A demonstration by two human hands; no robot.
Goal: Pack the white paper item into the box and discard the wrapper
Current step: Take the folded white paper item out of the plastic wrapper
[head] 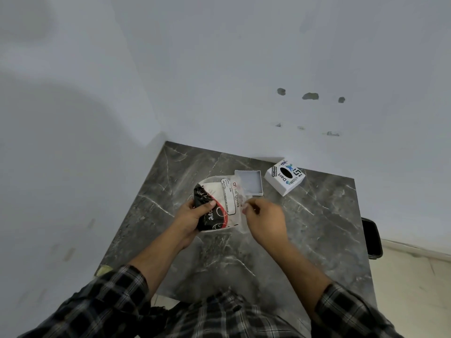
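Two hands meet over the grey marble table (pixel 317 228), both on the tissue pack (pixel 219 203). Left hand (pixel 192 215) wraps the pack's black-and-red end, thumb pressed across the top, fingers curled underneath. Right hand (pixel 266 218) is pinched tight on the clear wrapper (pixel 240 193) at the pack's right edge, fingertips closed on the plastic. The pack is up off the table, held between them, white label facing the camera. Just behind it lies a shallow white tray (pixel 251 181), open side up, flat on the marble. Beside that, to the right, sits the white box (pixel 284 176) with a dark oval opening on top and printed logos. Checked sleeves (pixel 117 296) are rolled to the forearms.
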